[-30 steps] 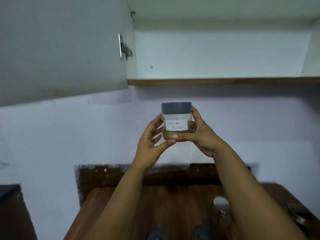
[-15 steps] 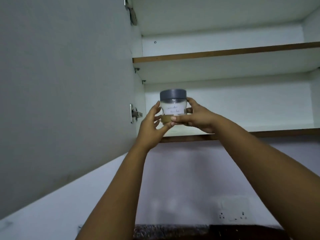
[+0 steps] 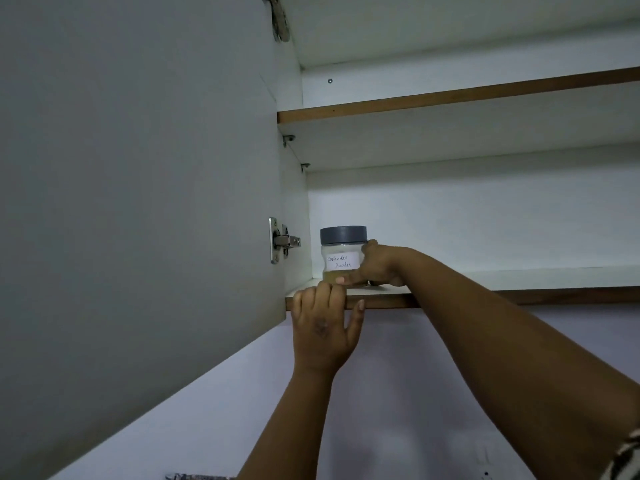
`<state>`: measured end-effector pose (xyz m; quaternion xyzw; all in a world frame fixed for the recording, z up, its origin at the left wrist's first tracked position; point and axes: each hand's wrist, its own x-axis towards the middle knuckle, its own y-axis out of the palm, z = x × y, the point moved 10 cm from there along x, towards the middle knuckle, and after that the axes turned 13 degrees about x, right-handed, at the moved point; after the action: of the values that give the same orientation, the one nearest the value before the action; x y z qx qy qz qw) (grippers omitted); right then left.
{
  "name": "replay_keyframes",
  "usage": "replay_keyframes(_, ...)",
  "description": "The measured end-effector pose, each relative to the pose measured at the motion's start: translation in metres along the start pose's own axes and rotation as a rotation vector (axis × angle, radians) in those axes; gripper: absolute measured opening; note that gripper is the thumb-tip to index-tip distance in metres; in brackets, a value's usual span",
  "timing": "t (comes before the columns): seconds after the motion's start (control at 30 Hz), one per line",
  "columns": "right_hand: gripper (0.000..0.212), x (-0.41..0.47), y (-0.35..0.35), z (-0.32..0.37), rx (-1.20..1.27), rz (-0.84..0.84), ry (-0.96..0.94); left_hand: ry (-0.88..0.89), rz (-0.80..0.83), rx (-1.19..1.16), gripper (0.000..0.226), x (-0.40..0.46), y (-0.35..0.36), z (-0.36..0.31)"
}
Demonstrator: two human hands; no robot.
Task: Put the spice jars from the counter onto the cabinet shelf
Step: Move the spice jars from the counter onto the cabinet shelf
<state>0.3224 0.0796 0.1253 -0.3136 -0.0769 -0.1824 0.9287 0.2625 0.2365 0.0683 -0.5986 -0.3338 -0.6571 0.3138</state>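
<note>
A clear spice jar [image 3: 341,252] with a grey lid and a handwritten "Coriander Powder" label stands on the lower cabinet shelf [image 3: 519,280], at its left end beside the cabinet's side wall. My right hand [image 3: 379,263] wraps the jar's right side, thumb across its base. My left hand [image 3: 325,327] is off the jar. It rests below, with its fingers curled over the shelf's wooden front edge [image 3: 381,301] and the thumb spread. The counter and the other jars are out of view.
The open grey cabinet door [image 3: 138,202] fills the left, with its hinge [image 3: 282,241] close to the jar. An upper shelf [image 3: 450,98] runs above. White wall lies under the cabinet, with a socket at the lower right.
The jar went from being held in both hands in front of the shelf to standing on it. My left hand let go and dropped to the shelf edge. The view tilted upward.
</note>
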Motion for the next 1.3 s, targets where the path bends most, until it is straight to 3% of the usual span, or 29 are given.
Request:
replay_keyframes(0.2,0.085,0.019,0.023,0.012,-0.043,0.082,-0.043,0.011,-0.016,0.002,0.043,0.001,-0.002,-0.003)
replay_keyframes(0.47,0.1,0.017,0.025,0.011,-0.147,0.053,-0.132,-0.009,0.038,0.015,0.036,0.002,-0.002,-0.001)
replay_keyframes(0.73,0.09,0.009,0.027,0.013,-0.289,0.017,-0.14,-0.06,0.112,-0.068,0.028,0.003,-0.006,0.003)
replay_keyframes(1.3,0.087,0.005,0.029,0.015,-0.305,0.05,-0.153,-0.126,0.135,-0.093,0.029,0.001,-0.003,0.005)
